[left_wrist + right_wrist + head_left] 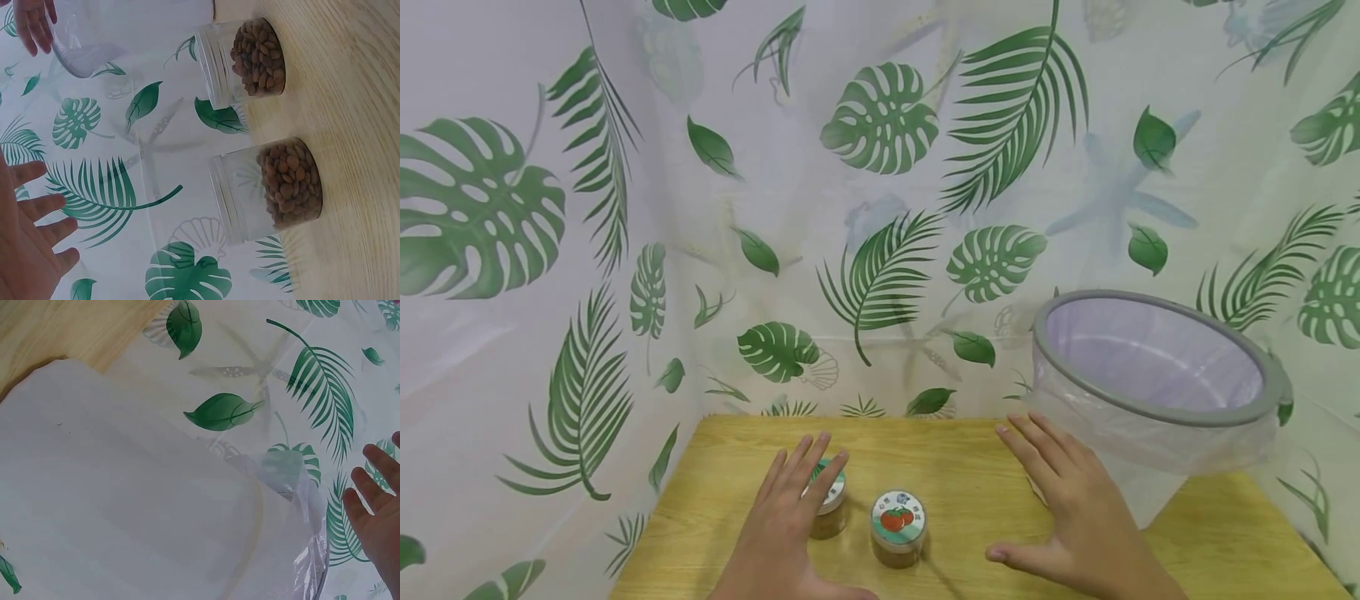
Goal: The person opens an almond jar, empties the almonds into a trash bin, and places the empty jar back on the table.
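Note:
Two clear jars with lids stand upright on the wooden table, each partly filled with small brown nuts or seeds. The right jar has tomatoes pictured on its lid label. My left hand hovers over the left jar with fingers spread, hiding part of its lid in the head view. In the left wrist view, a gap shows between that hand and the jars. My right hand is held up, empty and fingers apart, in front of the bin, near its left side.
The white bin, grey-rimmed and lined with a clear bag, stands at the table's right. A leaf-print sheet hangs behind and to the left of the wooden table.

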The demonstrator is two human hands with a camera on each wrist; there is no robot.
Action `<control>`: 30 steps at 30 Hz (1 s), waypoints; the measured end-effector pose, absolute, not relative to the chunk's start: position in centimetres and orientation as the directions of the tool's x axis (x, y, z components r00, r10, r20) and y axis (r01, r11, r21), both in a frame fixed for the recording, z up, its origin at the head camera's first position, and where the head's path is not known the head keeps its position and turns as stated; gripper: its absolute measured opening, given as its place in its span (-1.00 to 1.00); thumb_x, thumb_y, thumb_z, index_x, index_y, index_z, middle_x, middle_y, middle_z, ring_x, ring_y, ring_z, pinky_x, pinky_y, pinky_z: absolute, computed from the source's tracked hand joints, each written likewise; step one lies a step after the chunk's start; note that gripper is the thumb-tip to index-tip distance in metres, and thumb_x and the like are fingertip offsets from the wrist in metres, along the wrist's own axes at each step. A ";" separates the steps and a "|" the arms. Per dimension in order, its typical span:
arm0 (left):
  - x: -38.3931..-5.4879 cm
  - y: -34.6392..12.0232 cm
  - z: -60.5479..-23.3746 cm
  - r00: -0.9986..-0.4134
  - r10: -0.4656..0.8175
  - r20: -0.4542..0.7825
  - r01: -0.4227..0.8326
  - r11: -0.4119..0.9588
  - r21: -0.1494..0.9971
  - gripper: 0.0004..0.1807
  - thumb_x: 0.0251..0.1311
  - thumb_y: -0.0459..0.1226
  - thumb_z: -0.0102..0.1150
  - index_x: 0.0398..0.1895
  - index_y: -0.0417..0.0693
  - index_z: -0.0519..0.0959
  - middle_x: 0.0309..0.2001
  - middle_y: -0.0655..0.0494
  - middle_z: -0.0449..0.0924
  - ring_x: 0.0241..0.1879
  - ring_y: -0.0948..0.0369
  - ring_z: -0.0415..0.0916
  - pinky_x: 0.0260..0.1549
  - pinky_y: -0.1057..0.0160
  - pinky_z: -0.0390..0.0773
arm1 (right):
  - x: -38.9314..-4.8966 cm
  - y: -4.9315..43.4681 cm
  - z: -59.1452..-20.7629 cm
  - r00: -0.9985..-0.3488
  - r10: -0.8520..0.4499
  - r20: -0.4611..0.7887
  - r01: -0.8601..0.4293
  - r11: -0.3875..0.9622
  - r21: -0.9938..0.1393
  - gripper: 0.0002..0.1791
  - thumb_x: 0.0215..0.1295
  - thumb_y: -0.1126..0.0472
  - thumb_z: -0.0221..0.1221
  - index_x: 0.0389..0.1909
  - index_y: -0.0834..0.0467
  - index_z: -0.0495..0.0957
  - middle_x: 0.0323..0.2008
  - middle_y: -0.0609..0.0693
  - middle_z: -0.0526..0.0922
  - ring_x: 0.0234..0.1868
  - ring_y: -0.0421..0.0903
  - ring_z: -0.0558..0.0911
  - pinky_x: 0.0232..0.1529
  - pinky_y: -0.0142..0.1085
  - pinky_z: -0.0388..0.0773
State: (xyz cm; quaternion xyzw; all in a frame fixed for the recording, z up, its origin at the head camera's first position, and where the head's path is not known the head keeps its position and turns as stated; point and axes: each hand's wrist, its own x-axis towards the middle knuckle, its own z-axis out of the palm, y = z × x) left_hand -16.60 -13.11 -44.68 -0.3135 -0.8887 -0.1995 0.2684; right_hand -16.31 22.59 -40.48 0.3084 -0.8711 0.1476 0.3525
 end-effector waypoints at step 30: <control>-16.8 -13.7 -42.6 -0.696 0.404 0.594 0.631 0.740 0.235 0.49 -0.66 0.65 0.23 0.54 0.28 0.08 0.56 0.20 -0.05 0.53 0.13 -0.02 0.41 -0.25 0.02 | -14.9 26.8 -37.1 -0.539 -0.326 0.777 -0.595 0.800 -0.077 0.23 -0.24 -0.56 0.32 0.38 0.18 0.36 0.36 0.13 0.41 0.45 0.16 0.25 0.53 -0.11 0.00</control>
